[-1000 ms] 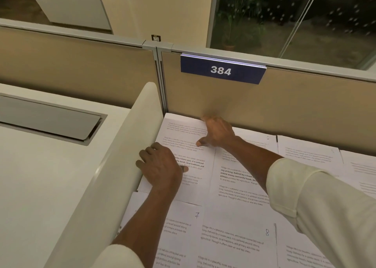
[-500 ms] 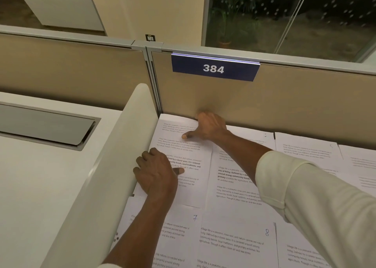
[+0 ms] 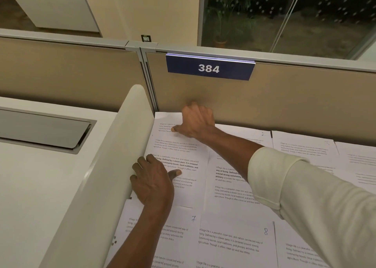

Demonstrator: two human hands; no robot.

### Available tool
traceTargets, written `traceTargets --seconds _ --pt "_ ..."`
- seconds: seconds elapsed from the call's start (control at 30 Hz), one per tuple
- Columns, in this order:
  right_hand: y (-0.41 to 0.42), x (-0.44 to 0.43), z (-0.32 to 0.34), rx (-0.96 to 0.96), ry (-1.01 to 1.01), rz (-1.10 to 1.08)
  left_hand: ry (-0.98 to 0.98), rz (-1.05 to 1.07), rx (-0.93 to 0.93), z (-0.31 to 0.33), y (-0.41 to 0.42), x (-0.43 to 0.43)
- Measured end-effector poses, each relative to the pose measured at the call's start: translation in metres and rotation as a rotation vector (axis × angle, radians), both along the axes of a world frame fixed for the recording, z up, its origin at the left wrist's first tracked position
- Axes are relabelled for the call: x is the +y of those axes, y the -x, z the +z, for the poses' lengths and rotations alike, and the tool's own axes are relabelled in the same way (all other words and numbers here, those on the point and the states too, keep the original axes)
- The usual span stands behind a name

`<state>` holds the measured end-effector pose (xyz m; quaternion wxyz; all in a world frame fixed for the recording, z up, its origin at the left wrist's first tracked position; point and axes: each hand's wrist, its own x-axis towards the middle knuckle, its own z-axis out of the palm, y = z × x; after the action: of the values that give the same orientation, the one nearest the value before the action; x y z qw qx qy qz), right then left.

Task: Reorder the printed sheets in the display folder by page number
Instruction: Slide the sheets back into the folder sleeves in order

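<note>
Several printed sheets lie side by side on the desk. The top-left sheet (image 3: pixel 183 151) lies in the corner between the white side divider and the tan back panel. My left hand (image 3: pixel 152 180) is at its left edge, fingers curled down beside the divider and thumb on the print. My right hand (image 3: pixel 195 123) is at its top edge, fingers curled against the panel and thumb pressed on the paper. Sheets marked 7 (image 3: pixel 183 227) and 8 (image 3: pixel 234 237) lie nearer me. The sheet marked 2 (image 3: pixel 227 178) lies to the right, partly under my right arm.
The white side divider (image 3: pixel 105 166) walls the left. The tan back panel (image 3: pixel 284 104) with a blue "384" plate (image 3: pixel 209 68) closes the far side. More sheets (image 3: pixel 303 145) run off to the right. A grey cable flap (image 3: pixel 40 129) sits in the neighbouring desk.
My right hand has slid left along the sheet's top edge toward the corner, its fingers curling more. My left hand has stayed at the left edge.
</note>
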<state>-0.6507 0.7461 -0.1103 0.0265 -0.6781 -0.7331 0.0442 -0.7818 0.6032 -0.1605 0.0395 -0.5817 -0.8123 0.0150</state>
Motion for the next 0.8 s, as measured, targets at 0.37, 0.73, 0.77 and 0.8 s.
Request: traceTargets --seconds 0.37,0.73,0.77,0.8 --pt "-0.006 -0.029 0.061 0.08 -0.06 0.018 -0.02 -0.057 -0.179 -0.004 0.007 -0.007" --pt "-0.034 -0.15 0.131 0.271 -0.518 0.041 -0.288 -0.035 -0.701 0.075 0.002 -0.03" --pt "-0.04 -0.168 0.139 0.3 -0.545 0.054 -0.336 -0.044 -0.757 0.088 0.0 -0.036" --pt "-0.045 -0.185 0.145 0.325 -0.569 0.062 -0.381 -0.054 -0.803 0.101 -0.002 -0.042"
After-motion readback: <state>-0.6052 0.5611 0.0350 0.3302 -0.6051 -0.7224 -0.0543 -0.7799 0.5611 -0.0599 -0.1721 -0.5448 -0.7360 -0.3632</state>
